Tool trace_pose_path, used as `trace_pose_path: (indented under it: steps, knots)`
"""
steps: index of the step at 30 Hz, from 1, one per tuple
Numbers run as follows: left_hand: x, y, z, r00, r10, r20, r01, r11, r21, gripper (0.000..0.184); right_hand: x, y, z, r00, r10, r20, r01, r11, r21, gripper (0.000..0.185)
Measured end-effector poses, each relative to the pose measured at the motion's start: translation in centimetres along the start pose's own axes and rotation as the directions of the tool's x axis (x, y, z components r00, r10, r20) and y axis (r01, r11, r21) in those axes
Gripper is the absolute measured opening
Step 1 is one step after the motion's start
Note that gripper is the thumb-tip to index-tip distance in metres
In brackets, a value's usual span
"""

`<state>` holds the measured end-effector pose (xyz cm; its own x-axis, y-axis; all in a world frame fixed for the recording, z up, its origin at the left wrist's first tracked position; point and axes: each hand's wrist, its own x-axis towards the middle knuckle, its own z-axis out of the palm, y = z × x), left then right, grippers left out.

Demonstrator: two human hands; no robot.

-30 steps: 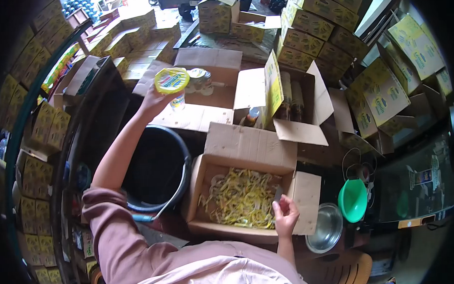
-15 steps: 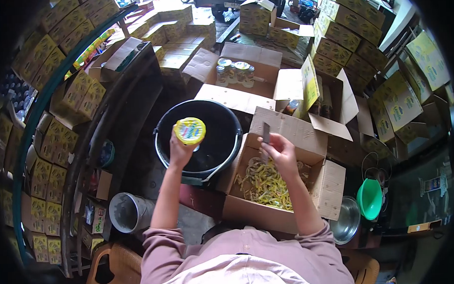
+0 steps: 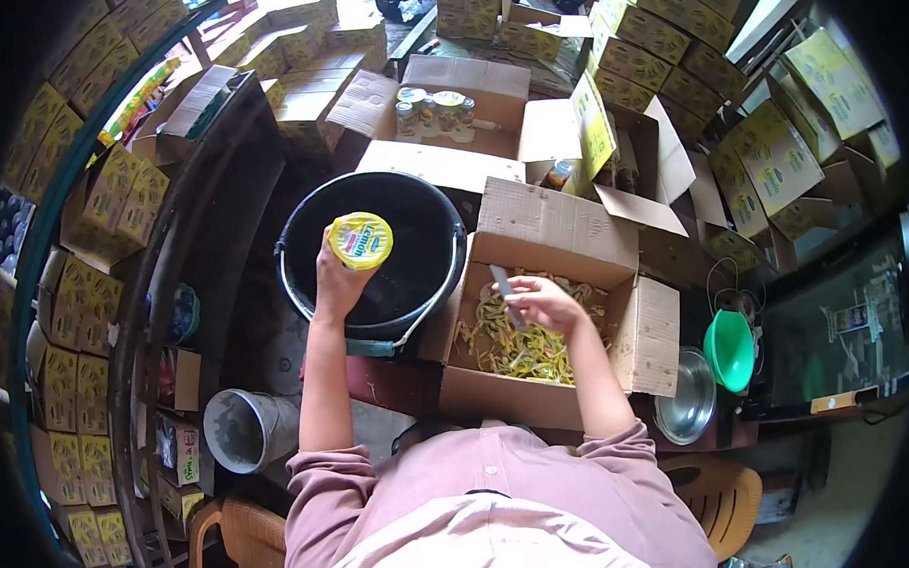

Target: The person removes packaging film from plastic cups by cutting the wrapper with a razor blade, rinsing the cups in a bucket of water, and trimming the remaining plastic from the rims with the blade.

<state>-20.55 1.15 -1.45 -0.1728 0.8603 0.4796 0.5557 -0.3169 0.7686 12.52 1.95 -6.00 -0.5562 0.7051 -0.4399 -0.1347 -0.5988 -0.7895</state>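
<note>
I see two hands at work, one with a yellow-lidded cup [image 3: 361, 240], one with a flat grey blade [image 3: 506, 294].
My left hand [image 3: 342, 280] curls around the cup over the black bucket [image 3: 425, 285]; my right hand [image 3: 547, 306] pinches the blade between thumb and fingers, above yellow strips [image 3: 525, 356] in an open carton [image 3: 560, 220]. Right of that hand sit a green bowl [image 3: 727, 351] and a metal bowl [image 3: 685, 412].
</note>
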Motion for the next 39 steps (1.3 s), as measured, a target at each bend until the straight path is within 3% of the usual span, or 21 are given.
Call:
trace_pose_path:
  steps: [2,6,9,11,13,17,19,21,25,33,39]
  knots:
    - [0.0,-0.1,-0.1,1.0,0.012,0.007,-0.012,1.0,0.013,0.059,2.0,2.3,0.1,0.997,0.075,-0.023,-0.074,0.995,0.071,0.035]
    - [-0.1,1.0,-0.4,1.0,-0.007,-0.008,0.007,0.999,-0.046,0.054,5.4,5.5,0.8,0.979,0.086,0.185,-0.144,0.934,0.328,0.029]
    - [-0.1,0.5,-0.3,0.999,0.032,-0.034,-0.031,0.999,0.015,0.055,4.3,6.1,1.9,0.975,0.06,0.212,-0.128,0.938,0.321,0.029]
    - [-0.1,0.2,-0.2,0.998,0.047,-0.05,-0.045,0.999,0.028,0.054,2.9,5.9,1.5,0.956,0.146,0.253,-0.178,0.978,0.109,0.028]
    - [-0.1,0.5,-0.3,0.997,0.067,-0.043,-0.064,0.997,0.052,0.054,0.8,4.1,2.2,0.941,0.169,0.292,-0.189,0.981,0.04,0.029]
    - [-0.2,0.4,-0.3,0.999,0.045,-0.022,-0.044,0.999,0.013,0.054,0.7,4.4,0.6,0.975,0.025,0.221,-0.037,0.998,0.048,0.031]
    - [-0.1,0.6,-0.3,1.0,0.008,-0.006,-0.009,1.0,-0.025,0.054,0.5,4.4,1.3,0.977,0.037,0.208,-0.045,0.998,0.036,0.03]
    - [-0.1,0.4,-0.3,1.0,0.018,-0.019,-0.019,1.0,-0.021,0.054,1.7,5.2,1.2,0.946,0.14,0.292,-0.152,0.988,0.021,0.03]
    - [-0.1,0.2,-0.4,1.0,0.002,0.022,-0.001,0.998,-0.059,0.053,1.2,5.3,4.5,0.954,0.186,0.236,-0.211,0.973,0.088,0.028]
    - [-0.1,0.4,-0.2,0.999,0.016,0.028,-0.014,0.999,-0.044,0.051,-1.8,3.9,3.5,0.942,-0.075,0.328,-0.065,0.917,0.394,0.027]
    - [-0.2,1.4,-0.4,0.999,0.011,0.044,-0.01,0.999,-0.043,0.052,-1.3,2.2,3.1,0.986,-0.168,-0.024,0.168,0.95,0.264,0.029]
